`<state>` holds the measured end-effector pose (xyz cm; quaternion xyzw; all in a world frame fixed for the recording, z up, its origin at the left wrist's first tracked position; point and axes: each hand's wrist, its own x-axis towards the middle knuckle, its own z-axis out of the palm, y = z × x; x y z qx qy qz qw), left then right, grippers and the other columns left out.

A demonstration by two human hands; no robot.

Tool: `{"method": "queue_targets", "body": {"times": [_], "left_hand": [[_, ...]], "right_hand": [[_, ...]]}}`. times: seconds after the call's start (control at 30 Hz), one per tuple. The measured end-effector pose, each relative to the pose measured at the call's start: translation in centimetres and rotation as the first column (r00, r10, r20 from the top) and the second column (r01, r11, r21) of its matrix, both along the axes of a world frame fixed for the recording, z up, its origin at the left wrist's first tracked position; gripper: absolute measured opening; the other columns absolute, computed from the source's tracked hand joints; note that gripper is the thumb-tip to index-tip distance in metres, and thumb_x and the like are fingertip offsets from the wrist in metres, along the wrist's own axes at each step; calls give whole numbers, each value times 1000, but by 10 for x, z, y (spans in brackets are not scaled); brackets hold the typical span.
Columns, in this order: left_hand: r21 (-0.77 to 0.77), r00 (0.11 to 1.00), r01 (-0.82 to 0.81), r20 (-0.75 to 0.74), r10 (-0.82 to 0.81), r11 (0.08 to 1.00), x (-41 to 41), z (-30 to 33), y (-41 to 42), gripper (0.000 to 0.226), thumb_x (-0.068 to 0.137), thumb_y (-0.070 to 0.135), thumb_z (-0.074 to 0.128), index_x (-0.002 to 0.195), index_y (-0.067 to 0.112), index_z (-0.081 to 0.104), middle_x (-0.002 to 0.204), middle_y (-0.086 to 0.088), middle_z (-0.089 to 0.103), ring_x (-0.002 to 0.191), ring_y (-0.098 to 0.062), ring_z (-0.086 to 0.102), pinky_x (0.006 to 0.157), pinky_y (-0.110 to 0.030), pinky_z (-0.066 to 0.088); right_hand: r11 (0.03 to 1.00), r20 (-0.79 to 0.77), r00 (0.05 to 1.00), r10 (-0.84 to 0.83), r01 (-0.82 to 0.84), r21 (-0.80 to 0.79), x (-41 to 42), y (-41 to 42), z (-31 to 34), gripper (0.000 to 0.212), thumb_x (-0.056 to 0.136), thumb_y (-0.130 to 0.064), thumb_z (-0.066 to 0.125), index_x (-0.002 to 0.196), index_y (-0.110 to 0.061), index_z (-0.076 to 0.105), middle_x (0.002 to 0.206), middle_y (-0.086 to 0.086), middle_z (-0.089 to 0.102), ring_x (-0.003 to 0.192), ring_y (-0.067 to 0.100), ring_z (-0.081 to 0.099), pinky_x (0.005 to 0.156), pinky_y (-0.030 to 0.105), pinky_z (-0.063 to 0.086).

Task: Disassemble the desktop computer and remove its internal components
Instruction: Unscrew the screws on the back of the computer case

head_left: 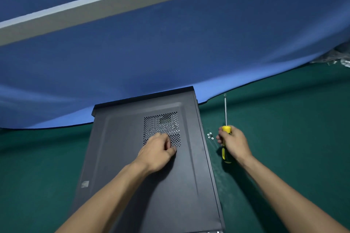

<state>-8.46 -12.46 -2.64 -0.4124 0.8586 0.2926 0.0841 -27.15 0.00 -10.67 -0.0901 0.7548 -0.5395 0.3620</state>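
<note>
1. Yellow and black plastic fills the right hand (233, 143), which grips the screwdriver (225, 128) by its handle, slim steel shaft pointing to twelve o'clock.
2. At nine o'clock from it, the left hand (158, 150) rests with curled fingers on the computer case (151, 176), at the perforated vent (162, 126), holding nothing.
3. Small silvery screws (210, 136) lie on the green cloth (284, 138) between case and screwdriver.
4. Matte dark side panel is still on; its screws look to be out, so sliding it off comes next.
5. Blue fabric (170, 53) hangs beyond.
</note>
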Motion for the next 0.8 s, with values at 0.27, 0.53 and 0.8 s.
{"method": "queue_targets", "body": {"times": [0.27,0.53,0.8], "left_hand": [[50,985,-78,-149,84,996,55,25,24,9,85,18,58,76,21,58,77,7,65,78,-14,60,80,-30,49],[295,839,-243,-415,353,924,164,42,59,24,90,2,48,75,17,60,72,-1,65,58,-13,54,51,-24,43],[550,708,-299,-420,568,779,256,27,100,26,90,-6,41,80,9,60,70,-6,64,54,-14,53,50,-28,48]], "right_hand": [[950,-43,996,79,-89,-299,82,36,93,19,96,-35,51,93,-19,61,52,-4,57,42,11,50,43,20,44],[944,88,986,143,-109,-312,225,69,123,27,97,-27,44,78,-11,54,52,3,53,39,15,46,39,20,39],[929,-3,959,282,-274,-247,331,92,115,25,97,-30,48,82,-14,59,60,2,59,49,17,51,50,26,42]]}}
